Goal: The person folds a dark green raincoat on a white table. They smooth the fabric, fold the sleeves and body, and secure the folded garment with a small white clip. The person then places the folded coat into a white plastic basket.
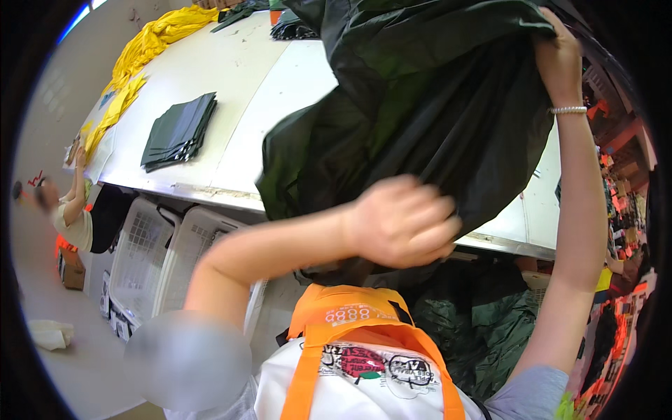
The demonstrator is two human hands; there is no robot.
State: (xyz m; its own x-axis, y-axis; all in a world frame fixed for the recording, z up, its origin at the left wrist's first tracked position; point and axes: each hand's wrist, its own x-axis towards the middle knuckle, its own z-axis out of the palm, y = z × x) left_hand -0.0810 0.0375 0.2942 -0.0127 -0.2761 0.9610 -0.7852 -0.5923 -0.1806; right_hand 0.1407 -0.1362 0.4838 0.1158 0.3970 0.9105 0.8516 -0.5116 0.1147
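A large piece of thin dark green fabric [434,133] hangs in loose folds in front of me, over the front edge of the white table [259,91]. High on the right, my right hand [558,49] is closed on the fabric's upper edge and holds it up. My left hand [406,222] crosses in front of the fabric's lower part, blurred by motion. Its fingers are curled in, and whatever they may hold is hidden from view. What kind of article the fabric belongs to does not show.
Folded dark green pieces lie in a stack [180,131] on the table's left. Yellow fabric [150,42] trails along the far edge. White plastic baskets [143,252] stand below. More dark green fabric [483,322] is heaped under the table. Another person [77,217] works at far left.
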